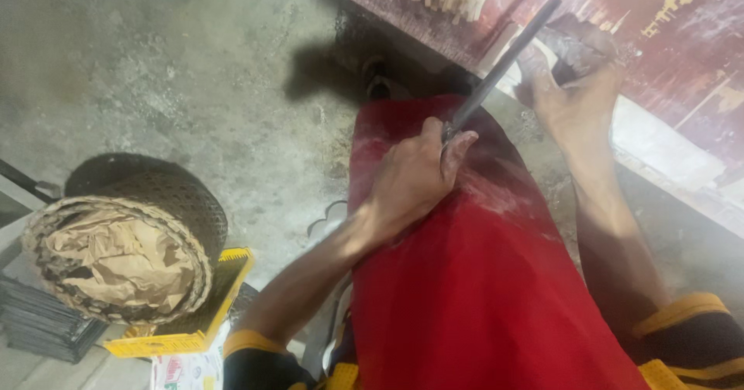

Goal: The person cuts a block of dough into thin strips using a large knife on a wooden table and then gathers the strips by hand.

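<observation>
While both hands point(415, 177) grip a dark blade point(504, 60), grey concrete floor point(178, 72) spreads below

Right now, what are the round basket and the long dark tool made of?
The basket looks like woven cane or bamboo: brown, matte, criss-cross strands, crumpled brown paper inside. The tool in the left hand looks like dull grey metal: straight, thin, slightly shiny.

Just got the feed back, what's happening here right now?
A person sits with a red cloth over the lap. The left hand grips the handle end of a long dark blade that angles up toward a worn red bench. The right hand steadies a small piece there; it is too blurred to identify. A woven basket stuffed with paper sits on the floor.
</observation>
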